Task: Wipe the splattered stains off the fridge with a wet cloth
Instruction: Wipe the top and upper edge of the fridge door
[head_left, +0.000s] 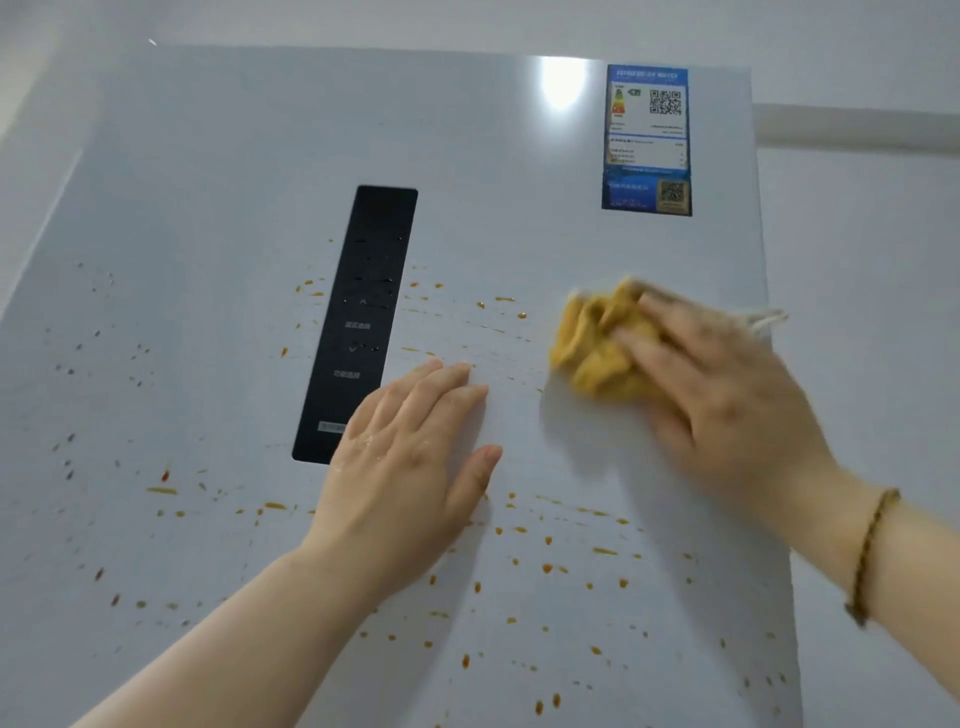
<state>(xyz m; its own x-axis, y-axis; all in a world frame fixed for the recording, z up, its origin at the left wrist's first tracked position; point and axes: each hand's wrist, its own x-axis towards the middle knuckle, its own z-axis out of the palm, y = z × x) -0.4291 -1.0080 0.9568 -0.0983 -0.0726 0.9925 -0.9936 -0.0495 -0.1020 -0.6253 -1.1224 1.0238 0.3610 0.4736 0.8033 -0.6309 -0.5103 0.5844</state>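
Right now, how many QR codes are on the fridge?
2, on the blue label at top right of the fridge door: upper QR code in its white panel, lower QR code at its bottom right. None seems hidden.

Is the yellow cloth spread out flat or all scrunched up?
Scrunched up. The cloth shows lumpy folds and creases, bunched under the right hand, which presses it against the fridge door.

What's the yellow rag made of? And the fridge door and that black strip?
Yellow rag: probably soft fabric; it bunches into folds. Fridge door: smooth, glossy, maybe painted metal or glass; a bright glare shows on it. Black strip: shiny plastic or glass, with droplets on it.
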